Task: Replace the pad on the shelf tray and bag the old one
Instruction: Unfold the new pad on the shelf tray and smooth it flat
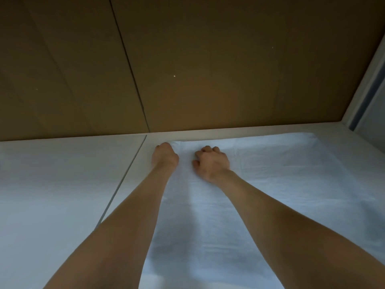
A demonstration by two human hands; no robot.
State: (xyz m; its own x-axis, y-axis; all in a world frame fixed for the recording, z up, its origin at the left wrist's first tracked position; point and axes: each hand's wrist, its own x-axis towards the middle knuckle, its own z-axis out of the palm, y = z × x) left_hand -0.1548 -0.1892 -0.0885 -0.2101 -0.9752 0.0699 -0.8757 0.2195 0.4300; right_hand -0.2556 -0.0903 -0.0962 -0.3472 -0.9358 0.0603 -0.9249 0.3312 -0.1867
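A white pad (260,184) lies spread on the right-hand shelf tray (229,131), its far edge close to the back rim. My left hand (164,156) reaches to the pad's far left corner, and its fingertips press down on that corner. A little to the right, my right hand (211,163) rests on the pad with its fingers curled under and its thumb out to the left. I see nothing gripped in the right hand. Both forearms stretch across the pad from the near side. No bag is in view.
A brown cardboard wall (187,69) closes the back of the shelf. A second white tray (52,184) adjoins on the left, divided by a narrow seam (125,176). A white frame post (366,84) stands at the right.
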